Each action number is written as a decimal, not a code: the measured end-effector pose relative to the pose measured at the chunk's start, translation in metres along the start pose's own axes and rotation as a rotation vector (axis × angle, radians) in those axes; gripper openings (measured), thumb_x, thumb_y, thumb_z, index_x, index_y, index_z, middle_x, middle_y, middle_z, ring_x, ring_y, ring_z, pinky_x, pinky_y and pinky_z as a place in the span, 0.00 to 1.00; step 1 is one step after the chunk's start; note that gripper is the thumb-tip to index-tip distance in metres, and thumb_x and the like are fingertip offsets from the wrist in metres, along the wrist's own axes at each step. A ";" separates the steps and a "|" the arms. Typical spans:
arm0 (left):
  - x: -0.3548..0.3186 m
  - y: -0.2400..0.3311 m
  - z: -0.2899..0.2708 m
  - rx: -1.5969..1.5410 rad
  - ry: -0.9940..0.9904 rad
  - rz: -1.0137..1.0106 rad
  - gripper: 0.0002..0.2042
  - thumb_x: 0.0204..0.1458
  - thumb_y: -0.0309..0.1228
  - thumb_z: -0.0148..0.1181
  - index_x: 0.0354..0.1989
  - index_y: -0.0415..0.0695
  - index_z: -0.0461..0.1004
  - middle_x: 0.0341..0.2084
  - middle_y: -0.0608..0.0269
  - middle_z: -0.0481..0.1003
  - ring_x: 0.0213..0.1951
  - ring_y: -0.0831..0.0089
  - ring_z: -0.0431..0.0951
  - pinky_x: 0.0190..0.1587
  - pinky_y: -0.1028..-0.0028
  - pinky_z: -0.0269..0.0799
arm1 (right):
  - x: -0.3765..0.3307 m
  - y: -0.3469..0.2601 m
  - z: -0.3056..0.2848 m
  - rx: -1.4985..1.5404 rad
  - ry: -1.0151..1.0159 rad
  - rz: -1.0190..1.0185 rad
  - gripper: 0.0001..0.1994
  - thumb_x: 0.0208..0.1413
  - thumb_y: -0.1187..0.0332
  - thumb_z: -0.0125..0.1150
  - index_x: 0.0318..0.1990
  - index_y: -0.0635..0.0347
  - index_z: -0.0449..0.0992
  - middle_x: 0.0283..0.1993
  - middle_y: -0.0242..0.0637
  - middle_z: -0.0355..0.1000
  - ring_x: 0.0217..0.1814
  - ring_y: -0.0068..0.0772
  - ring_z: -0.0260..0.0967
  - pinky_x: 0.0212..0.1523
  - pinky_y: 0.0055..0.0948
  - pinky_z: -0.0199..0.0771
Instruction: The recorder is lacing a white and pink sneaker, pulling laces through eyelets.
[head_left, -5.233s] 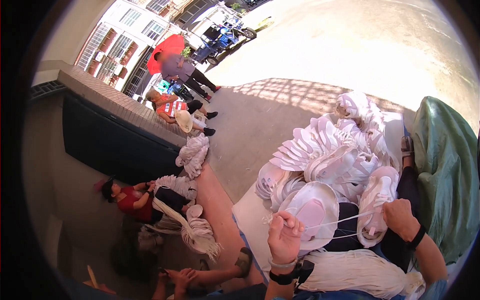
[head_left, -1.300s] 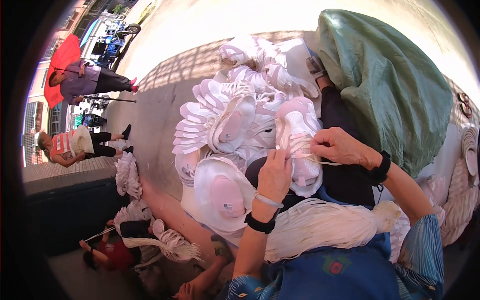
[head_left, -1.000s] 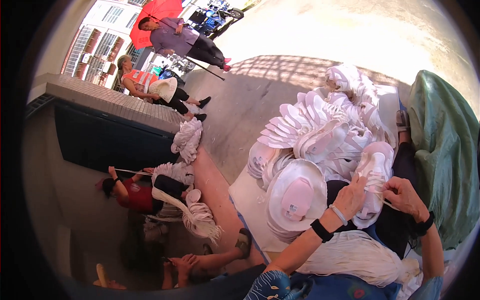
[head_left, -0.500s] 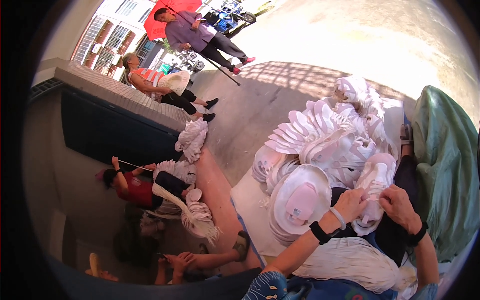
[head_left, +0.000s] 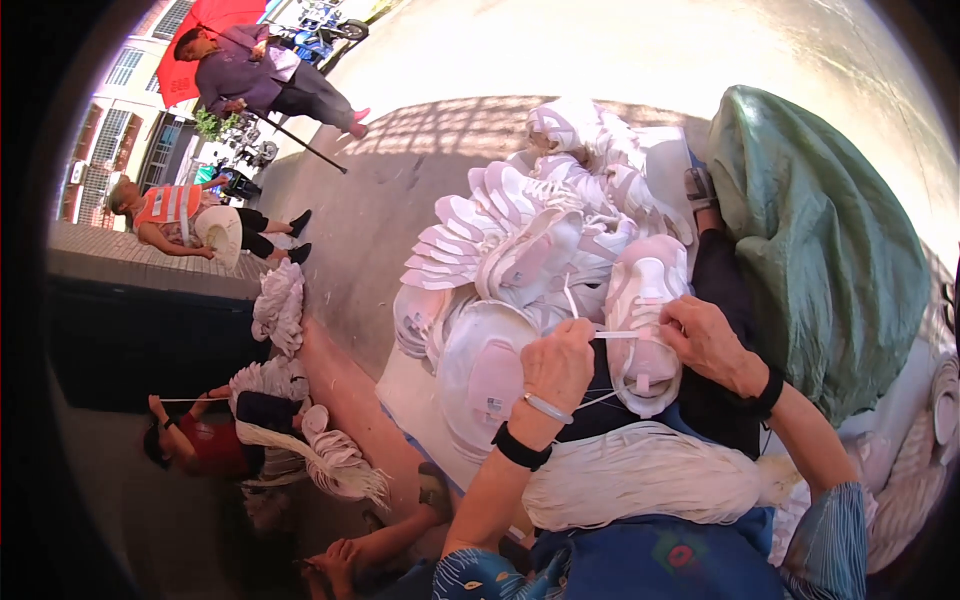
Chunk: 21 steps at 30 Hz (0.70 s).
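A pink and white sneaker upper [head_left: 640, 285] lies across my lap, toe pointing away. My left hand [head_left: 560, 370] is closed in a pinch on a white shoelace [head_left: 618, 334], pulled taut sideways from the eyelets; a loose end sticks up above the fingers. My right hand [head_left: 708, 345] is bent round the right side of the sneaker by the eyelets, its fingertips partly hidden. A thick bundle of white laces [head_left: 640, 475] rests across my lap below the sneaker.
Many stacked sneaker uppers [head_left: 500, 225] cover the white board [head_left: 405, 385] ahead and left. A green cover [head_left: 810, 250] drapes something at right. People sit at far left; one person [head_left: 265, 75] stands with a cane and red umbrella. More uppers [head_left: 915, 490] lie at lower right.
The view has swung right, so everything sits further left. My hands have moved apart; my left hand has drawn the lace out to the left of the sneaker.
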<state>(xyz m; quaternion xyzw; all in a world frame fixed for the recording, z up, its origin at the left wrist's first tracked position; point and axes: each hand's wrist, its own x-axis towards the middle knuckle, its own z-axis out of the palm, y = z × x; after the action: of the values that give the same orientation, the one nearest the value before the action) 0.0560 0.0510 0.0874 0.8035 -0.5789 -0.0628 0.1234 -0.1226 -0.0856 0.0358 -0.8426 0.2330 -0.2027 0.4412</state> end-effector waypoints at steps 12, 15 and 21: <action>0.004 0.019 0.027 -0.500 0.026 -0.075 0.08 0.50 0.27 0.58 0.38 0.37 0.72 0.35 0.48 0.72 0.35 0.50 0.75 0.38 0.62 0.71 | -0.035 0.001 -0.012 -0.129 -0.151 0.092 0.09 0.50 0.67 0.61 0.34 0.63 0.73 0.30 0.44 0.69 0.31 0.45 0.70 0.34 0.36 0.70; 0.002 0.018 0.046 -0.473 -0.010 -0.045 0.10 0.50 0.28 0.59 0.38 0.37 0.72 0.35 0.47 0.72 0.38 0.51 0.75 0.40 0.63 0.71 | -0.036 -0.002 -0.014 -0.137 -0.260 0.162 0.07 0.50 0.68 0.60 0.34 0.62 0.72 0.30 0.43 0.69 0.31 0.47 0.70 0.33 0.38 0.70; -0.001 0.018 0.055 -0.495 -0.045 -0.038 0.11 0.49 0.28 0.60 0.39 0.37 0.71 0.34 0.48 0.72 0.38 0.51 0.75 0.39 0.63 0.70 | -0.038 -0.002 -0.035 -0.496 -0.229 -0.006 0.05 0.52 0.70 0.56 0.29 0.62 0.71 0.29 0.42 0.68 0.32 0.47 0.72 0.32 0.40 0.72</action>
<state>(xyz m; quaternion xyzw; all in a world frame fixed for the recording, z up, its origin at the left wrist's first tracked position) 0.0259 0.0393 0.0397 0.7581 -0.5332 -0.2229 0.3021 -0.1722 -0.0858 0.0510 -0.9431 0.2216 -0.0441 0.2440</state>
